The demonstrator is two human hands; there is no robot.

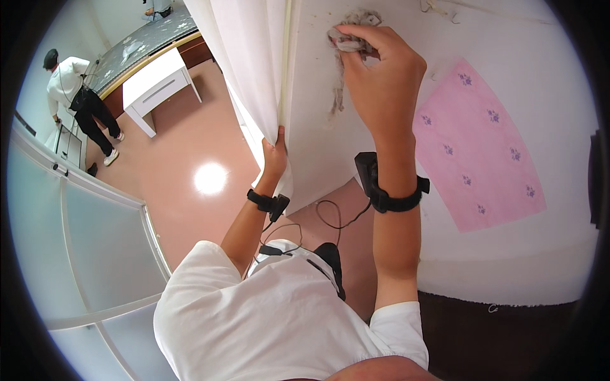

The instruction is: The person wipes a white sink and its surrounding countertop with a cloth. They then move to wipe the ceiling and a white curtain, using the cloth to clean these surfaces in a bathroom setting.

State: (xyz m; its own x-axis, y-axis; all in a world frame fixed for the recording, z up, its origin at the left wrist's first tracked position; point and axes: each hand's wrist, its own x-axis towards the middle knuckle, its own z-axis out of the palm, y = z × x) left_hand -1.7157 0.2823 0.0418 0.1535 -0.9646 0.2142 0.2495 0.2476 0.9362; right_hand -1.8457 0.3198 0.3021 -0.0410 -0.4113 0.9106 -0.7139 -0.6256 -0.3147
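Observation:
My right hand (pixel 383 78) pinches a crumpled, dirty grey-white cloth (pixel 350 42) between thumb and fingers, against a white wall (pixel 324 157). Dark brownish smears (pixel 338 97) mark the wall beside and below the cloth. My left hand (pixel 275 155) grips the edge of a white curtain (pixel 248 52), gathered in its fingers to the left of the stained patch. A black strap with a small device and a thin cable sits on each wrist. A pink sheet with purple flower prints (pixel 476 152) lies flat on the wall, right of my right forearm.
At upper left another person (pixel 71 90) stands by a bed with a dark patterned cover (pixel 138 45). A white desk (pixel 159 78) stands beside it on the pinkish floor (pixel 190 138). Frosted panels in a white frame (pixel 109 228) are at left. Small hooks (pixel 455 19) are on the wall.

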